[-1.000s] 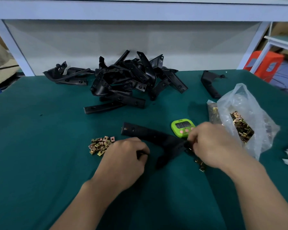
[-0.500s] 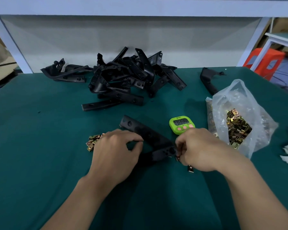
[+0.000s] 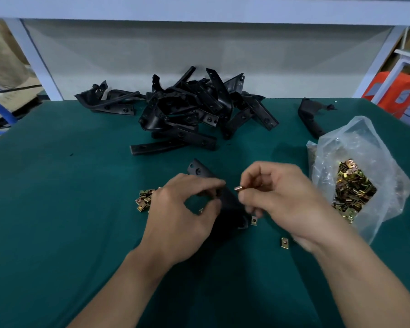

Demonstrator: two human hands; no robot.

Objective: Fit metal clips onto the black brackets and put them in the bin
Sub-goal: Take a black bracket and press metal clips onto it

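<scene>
A black bracket [image 3: 231, 204] lies on the green table mat between my hands, its far end [image 3: 196, 169] showing two holes. My left hand [image 3: 187, 216] grips the bracket's middle with thumb and fingers curled over it. Just right of the bracket, my right hand [image 3: 282, 197] pinches a small brass-coloured metal clip [image 3: 238, 188] between thumb and fingertips. A clip [image 3: 254, 220] sits at the bracket's near end. Another loose clip [image 3: 284, 243] lies on the mat under my right wrist.
A heap of black brackets [image 3: 189, 112] fills the back of the table, with one bracket [image 3: 309, 117] apart at the right. A clear plastic bag of clips [image 3: 353, 188] stands at the right. A small pile of clips [image 3: 145, 200] lies left of my left hand.
My right hand has lifted from the bracket's near end and now holds a clip up beside it. The bracket has turned under my left hand. The green timer is now hidden behind my right hand.
</scene>
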